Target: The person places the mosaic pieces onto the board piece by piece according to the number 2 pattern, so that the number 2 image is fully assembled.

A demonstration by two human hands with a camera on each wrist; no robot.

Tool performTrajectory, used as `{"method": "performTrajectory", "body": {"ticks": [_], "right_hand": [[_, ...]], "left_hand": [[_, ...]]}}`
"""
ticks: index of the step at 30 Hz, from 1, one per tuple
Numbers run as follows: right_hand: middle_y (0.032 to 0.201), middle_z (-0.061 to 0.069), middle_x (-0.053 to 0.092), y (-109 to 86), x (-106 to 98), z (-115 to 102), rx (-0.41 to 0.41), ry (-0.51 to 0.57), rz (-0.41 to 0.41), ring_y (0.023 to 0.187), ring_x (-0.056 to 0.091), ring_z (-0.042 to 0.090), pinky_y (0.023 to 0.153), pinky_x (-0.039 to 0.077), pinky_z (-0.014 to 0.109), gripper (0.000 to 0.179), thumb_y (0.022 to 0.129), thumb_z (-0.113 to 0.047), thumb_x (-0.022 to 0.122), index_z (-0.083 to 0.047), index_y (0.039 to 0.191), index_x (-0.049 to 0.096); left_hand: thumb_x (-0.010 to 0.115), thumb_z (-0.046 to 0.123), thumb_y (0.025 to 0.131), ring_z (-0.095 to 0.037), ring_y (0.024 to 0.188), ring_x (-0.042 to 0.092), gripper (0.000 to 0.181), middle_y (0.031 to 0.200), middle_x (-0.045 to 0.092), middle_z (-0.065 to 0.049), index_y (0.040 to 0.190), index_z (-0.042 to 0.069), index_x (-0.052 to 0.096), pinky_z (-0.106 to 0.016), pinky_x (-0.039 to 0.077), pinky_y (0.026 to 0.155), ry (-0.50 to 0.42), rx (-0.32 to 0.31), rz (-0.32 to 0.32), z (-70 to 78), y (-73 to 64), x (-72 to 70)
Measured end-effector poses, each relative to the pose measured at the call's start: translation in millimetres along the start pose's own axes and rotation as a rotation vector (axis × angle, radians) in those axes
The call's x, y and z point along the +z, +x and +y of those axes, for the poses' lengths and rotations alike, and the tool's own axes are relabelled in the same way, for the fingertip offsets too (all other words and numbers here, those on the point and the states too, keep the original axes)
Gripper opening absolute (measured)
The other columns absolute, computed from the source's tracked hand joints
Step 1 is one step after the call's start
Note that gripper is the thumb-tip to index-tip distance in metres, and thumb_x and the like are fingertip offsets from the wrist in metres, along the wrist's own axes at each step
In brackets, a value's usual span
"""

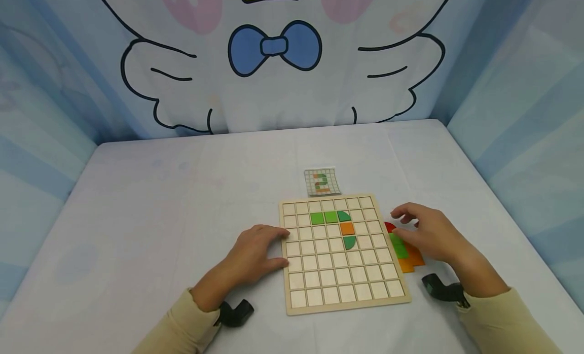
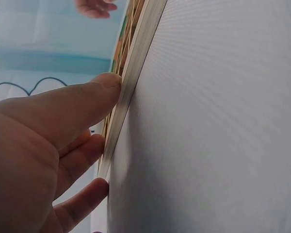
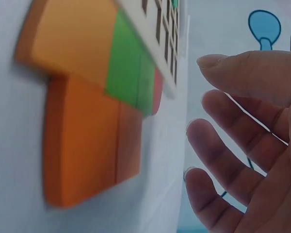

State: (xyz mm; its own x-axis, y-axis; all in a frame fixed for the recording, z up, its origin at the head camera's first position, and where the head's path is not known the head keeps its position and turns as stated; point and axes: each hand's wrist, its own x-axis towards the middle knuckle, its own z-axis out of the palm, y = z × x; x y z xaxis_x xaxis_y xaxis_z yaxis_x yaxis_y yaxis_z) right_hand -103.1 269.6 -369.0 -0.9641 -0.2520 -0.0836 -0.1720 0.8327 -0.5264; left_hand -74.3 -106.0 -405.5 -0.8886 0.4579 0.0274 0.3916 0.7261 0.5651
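A wooden grid board point(image 1: 315, 280) lies on the table. Two light green squares point(image 1: 324, 217), two dark green quarter-round pieces point(image 1: 349, 242) and an orange square point(image 1: 347, 228) sit in its cells. My left hand point(image 1: 250, 252) touches the board's left edge with thumb and fingertips, also seen along the board's side point(image 2: 129, 80) in the left wrist view. Off the right edge, my right hand point(image 1: 431, 233) hovers with loosely bent fingers, nothing between them. Beneath and beside it lie orange pieces point(image 3: 87, 141), light green pieces point(image 3: 126, 68) and a red piece point(image 1: 389, 226), partly hidden by the board.
Just behind the board lies a small printed card point(image 1: 322, 182) with a gridded coloured pattern. Black wrist-worn cameras point(image 1: 236, 313) stick out below both hands. A printed curtain point(image 1: 283, 100) hangs behind the white table point(image 1: 159, 232).
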Motion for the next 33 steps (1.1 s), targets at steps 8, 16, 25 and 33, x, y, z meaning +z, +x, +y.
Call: {"method": "performTrajectory", "body": {"ticks": [8, 16, 25, 33], "right_hand": [[0.111, 0.015, 0.065, -3.2, -0.8, 13.4, 0.063, -0.036, -0.017, 0.098, 0.058, 0.036, 0.084, 0.052, 0.054, 0.031, 0.089, -0.017, 0.072, -0.004, 0.117, 0.065], [0.106, 0.011, 0.064, -9.0, -8.8, 26.7, 0.071, -0.077, -0.078, 0.095, 0.056, 0.031, 0.076, 0.049, 0.044, 0.032, 0.087, -0.018, 0.075, -0.006, 0.115, 0.065], [0.113, 0.011, 0.063, -12.0, -10.6, 32.7, 0.068, -0.071, -0.154, 0.098, 0.055, 0.031, 0.078, 0.047, 0.043, 0.043, 0.083, -0.02, 0.079, -0.004, 0.12, 0.063], [0.113, 0.012, 0.063, -11.0, -10.0, 36.3, 0.073, -0.072, -0.15, 0.098, 0.055, 0.031, 0.08, 0.048, 0.045, 0.045, 0.083, -0.02, 0.081, -0.003, 0.12, 0.063]], "left_hand": [[0.085, 0.02, 0.082, -0.029, 0.122, 0.054, 0.052, 0.125, 0.065, -0.005, 0.127, 0.006, 0.064, -0.051, 0.042, 0.101, 0.005, -0.008, -0.005, -0.8, -0.1, 0.8], [0.085, 0.022, 0.082, -0.029, 0.123, 0.053, 0.053, 0.127, 0.064, -0.006, 0.129, 0.006, 0.064, -0.05, 0.041, 0.102, -0.005, -0.023, -0.019, -0.1, 1.0, 0.5], [0.085, 0.023, 0.082, -0.03, 0.124, 0.053, 0.055, 0.127, 0.064, -0.007, 0.13, 0.006, 0.063, -0.05, 0.041, 0.102, -0.003, -0.033, -0.029, 0.0, 1.2, 0.0], [0.085, 0.022, 0.082, -0.031, 0.124, 0.053, 0.054, 0.127, 0.064, -0.007, 0.129, 0.006, 0.063, -0.051, 0.041, 0.102, -0.005, -0.024, -0.025, -0.1, 1.0, 0.3]]}}
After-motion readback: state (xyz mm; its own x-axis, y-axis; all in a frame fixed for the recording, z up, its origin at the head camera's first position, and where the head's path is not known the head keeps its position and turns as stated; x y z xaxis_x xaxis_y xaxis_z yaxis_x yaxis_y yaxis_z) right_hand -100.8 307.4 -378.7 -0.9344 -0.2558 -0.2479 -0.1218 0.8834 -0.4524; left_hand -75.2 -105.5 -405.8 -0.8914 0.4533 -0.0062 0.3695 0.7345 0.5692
